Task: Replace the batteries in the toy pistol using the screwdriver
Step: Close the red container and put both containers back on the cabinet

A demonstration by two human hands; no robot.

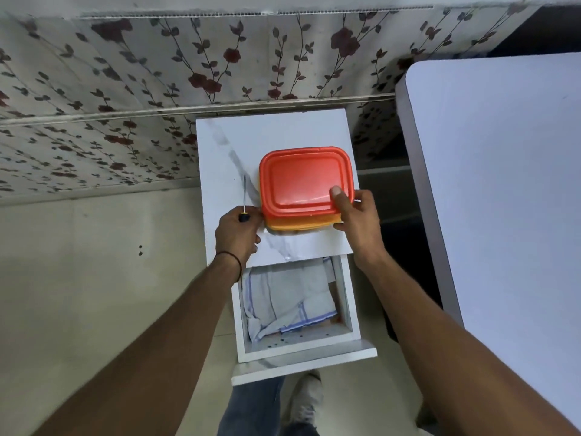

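Note:
An orange plastic box with a red lid (pixel 303 179) rests on top of a small white cabinet (pixel 270 133). My right hand (pixel 355 217) grips the box's near right corner, thumb on the lid. My left hand (pixel 235 236) is closed around the black handle of a thin screwdriver (pixel 244 196), whose metal shaft points away from me along the cabinet top; the fingers also touch the box's near left corner. No toy pistol or batteries are visible.
Below the cabinet top a white drawer (pixel 352 313) stands pulled out, with a folded white cloth (pixel 292 297) inside. A white table (pixel 503 190) fills the right side. A floral-papered wall (pixel 125 89) runs behind. My leg and shoe (pixel 306 401) are under the drawer.

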